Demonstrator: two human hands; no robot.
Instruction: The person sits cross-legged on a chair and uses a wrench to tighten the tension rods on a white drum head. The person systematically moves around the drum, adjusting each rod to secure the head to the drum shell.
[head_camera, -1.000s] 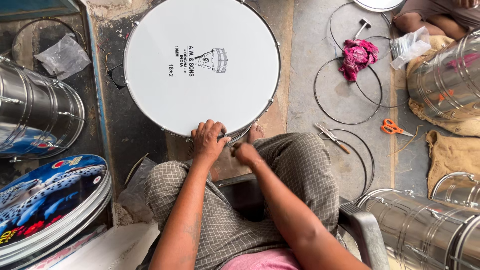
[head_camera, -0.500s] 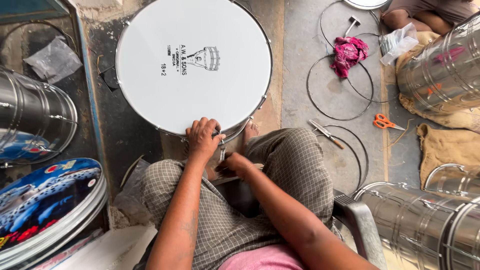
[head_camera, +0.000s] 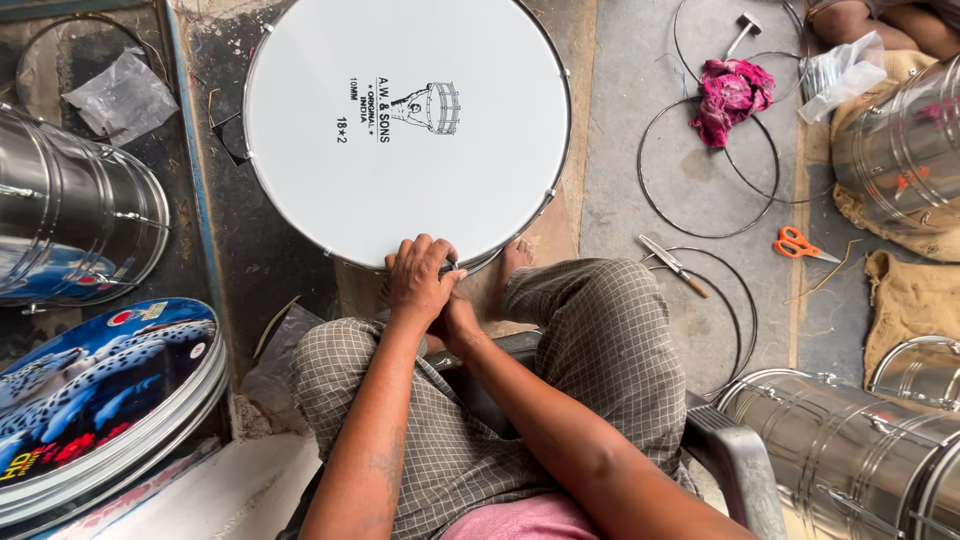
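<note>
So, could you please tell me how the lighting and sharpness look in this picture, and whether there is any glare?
Head view: soft, even daylight with faint shadows; the white drum is bright but not blown out, its print sharp; both hands, left hand and right hand, are in focus; the steel drums show streaky reflections; edges bend slightly.

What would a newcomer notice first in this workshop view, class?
The big round white drum with its metal rim fills the top centre. Both hands meet at its near edge: the left hand lies over the rim, the right hand tucked just under it. Shiny steel drum shells lie on both sides, and orange-handled scissors lie on the floor at right.
</note>
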